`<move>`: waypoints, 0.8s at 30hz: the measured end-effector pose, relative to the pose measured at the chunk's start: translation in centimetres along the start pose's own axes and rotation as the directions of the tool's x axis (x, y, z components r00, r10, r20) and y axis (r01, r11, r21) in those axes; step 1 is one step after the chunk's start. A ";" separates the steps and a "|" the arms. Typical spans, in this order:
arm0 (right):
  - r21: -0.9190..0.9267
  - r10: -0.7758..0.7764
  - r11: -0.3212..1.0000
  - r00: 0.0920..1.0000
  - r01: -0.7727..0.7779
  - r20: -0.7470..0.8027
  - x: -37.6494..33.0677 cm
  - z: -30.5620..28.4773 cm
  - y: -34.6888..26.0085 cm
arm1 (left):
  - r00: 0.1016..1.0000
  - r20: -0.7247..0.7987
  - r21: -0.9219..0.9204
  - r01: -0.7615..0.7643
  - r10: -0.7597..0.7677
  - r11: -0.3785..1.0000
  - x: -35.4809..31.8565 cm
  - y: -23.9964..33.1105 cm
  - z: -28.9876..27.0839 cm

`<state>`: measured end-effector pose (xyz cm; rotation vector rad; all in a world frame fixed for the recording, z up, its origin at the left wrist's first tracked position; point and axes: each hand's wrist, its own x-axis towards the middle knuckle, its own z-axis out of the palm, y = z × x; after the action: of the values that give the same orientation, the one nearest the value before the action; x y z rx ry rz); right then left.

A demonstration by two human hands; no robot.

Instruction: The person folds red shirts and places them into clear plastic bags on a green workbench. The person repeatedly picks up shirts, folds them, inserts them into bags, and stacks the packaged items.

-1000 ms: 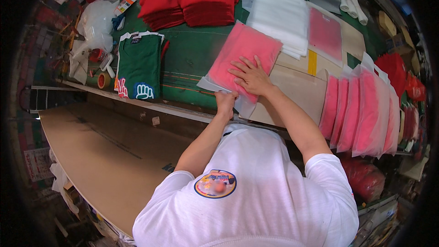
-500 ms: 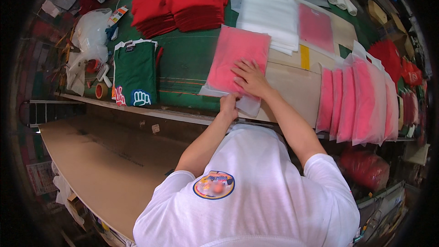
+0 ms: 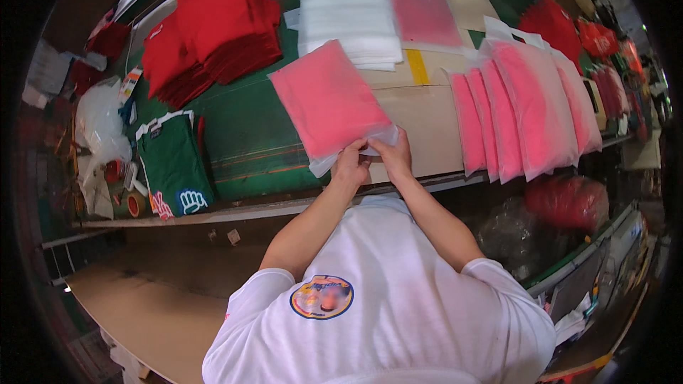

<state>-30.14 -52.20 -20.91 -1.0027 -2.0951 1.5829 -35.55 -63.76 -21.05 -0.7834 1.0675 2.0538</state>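
Note:
A pink folded garment in a clear plastic bag (image 3: 327, 103) lies on the green table top (image 3: 242, 135), partly over a brown cardboard sheet (image 3: 423, 124). My left hand (image 3: 352, 163) pinches the bag's open near edge. My right hand (image 3: 393, 155) holds the same clear flap right beside it. Both hands meet at the bag's near right corner, fingers closed on the plastic.
A row of bagged pink garments (image 3: 523, 114) overlaps to the right. A stack of clear empty bags (image 3: 348, 21) and red folded shirts (image 3: 213, 39) lie at the back. A green folded shirt (image 3: 174, 171) and tape rolls (image 3: 131, 203) sit left. Red bags (image 3: 565, 203) lie under the table edge.
The right hand has slid from the top of the pink bag down to its near edge. The left hand has come up to grip the flap beside it.

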 end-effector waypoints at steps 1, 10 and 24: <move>0.093 0.045 0.995 0.998 -0.047 0.032 0.1 -0.1 -0.2 | 1.000 0.009 0.003 -0.011 0.011 1.000 0.2 -0.2 0.0; 0.352 0.243 0.884 0.946 -0.307 0.214 0.1 0.4 -2.9 | 0.998 -0.067 -0.004 -0.015 0.014 1.000 -1.2 0.1 -0.2; -0.014 0.025 1.000 1.000 -0.026 -0.018 1.1 0.1 2.1 | 0.986 -0.144 -0.181 -0.105 0.079 0.978 -1.5 -0.2 -1.3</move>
<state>-30.26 -51.16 -23.09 -1.0484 -2.0922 1.5677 -34.26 -65.16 -20.65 -0.9980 1.0088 2.2309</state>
